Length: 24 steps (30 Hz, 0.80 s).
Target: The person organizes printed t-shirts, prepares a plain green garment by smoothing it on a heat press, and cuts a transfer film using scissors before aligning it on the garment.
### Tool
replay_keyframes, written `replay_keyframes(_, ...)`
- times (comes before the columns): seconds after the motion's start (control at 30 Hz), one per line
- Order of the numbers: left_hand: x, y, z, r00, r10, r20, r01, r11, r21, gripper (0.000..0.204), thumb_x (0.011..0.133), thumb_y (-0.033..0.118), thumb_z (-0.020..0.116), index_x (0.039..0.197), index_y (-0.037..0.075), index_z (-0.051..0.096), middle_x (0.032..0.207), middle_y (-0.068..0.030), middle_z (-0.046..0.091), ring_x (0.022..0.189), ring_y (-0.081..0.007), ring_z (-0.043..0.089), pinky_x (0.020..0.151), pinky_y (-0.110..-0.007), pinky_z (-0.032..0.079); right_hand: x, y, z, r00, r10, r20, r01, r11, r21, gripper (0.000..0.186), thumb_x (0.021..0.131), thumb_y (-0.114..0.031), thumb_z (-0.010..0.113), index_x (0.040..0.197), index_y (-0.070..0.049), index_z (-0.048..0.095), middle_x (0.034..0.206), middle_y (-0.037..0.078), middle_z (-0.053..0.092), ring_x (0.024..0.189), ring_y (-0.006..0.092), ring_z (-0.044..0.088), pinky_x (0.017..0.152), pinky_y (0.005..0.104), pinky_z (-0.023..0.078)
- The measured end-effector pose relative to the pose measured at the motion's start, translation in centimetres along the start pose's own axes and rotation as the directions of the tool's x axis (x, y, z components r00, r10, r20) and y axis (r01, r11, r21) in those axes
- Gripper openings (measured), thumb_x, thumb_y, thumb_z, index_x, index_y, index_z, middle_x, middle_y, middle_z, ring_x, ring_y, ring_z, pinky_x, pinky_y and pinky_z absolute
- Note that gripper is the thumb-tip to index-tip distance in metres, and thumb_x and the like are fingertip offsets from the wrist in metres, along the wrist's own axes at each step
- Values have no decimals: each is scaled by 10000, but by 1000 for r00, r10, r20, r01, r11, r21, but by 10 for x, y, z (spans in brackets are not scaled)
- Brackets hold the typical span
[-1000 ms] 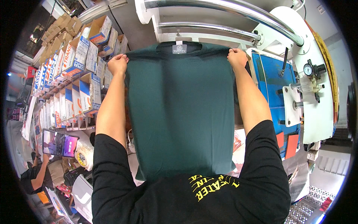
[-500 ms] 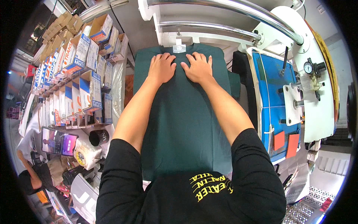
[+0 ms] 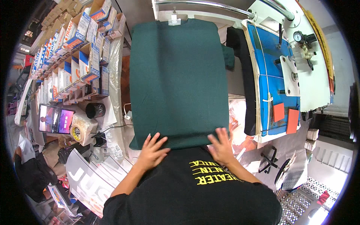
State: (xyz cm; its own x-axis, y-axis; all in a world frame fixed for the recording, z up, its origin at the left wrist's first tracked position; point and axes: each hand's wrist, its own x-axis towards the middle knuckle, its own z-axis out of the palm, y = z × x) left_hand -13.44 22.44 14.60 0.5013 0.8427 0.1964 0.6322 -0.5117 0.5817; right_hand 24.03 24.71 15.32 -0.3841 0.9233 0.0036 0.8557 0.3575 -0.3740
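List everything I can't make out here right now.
All in the head view:
- Whatever supports the dark green shirt: hidden beneath the cloth.
- Print on the white neck label: too small and washed out.
- Reading on the round gauge: too small.
- Far end of the upper metal bar: cut off by the top edge.

I see a pale wall (image 3: 339, 56) on my right and a grey floor (image 3: 287, 146) lower down. Near the bottom, 1 block screen (image 3: 300, 206) has lots of holes, and bright light (image 3: 324, 215) glows beside it.

Left fingers (image 3: 154, 140) and right fingers (image 3: 224, 136) point forward, loosely spread
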Motion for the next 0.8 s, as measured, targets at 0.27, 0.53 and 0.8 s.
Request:
replay_keyframes(0.27, 5, -123, -20, 565, -640, 521, 303, -426, -853, 428, 991, 319, 565, 1320, 45, 560, 1193, -97, 658, 1087, -232, 619, 960, -378, 474, 38, 107, 40, 721, 436, 538, -460, -278, 843, 377, 1007, -219, 548, 1293, 26, 563, 1275, 176, 607, 1151, 223, 599, 978, 324, 488)
replay_keyframes(0.53, -93, -135, -37, 580, -768, 273, 380, -42, -924, 273, 924, 242, 693, 1083, 24, 650, 990, -42, 715, 865, -154, 685, 801, -306, 537, 8, 121, -1, 711, 595, 375, -315, -207, 926, 207, 936, -156, 676, 1050, 14, 648, 1010, 89, 695, 903, 189, 646, 852, 325, 499)
replay_keyframes(0.8, -85, -126, -24, 461, -838, 292, 405, -94, -910, 175, 968, 278, 631, 982, 108, 591, 787, 58, 558, 562, -60, 466, 527, -246, 439, -7, 123, 20, 639, 688, 344, -256, -231, 939, 290, 977, -197, 617, 1141, 42, 616, 1085, 128, 683, 986, 251, 638, 920, 370, 482)
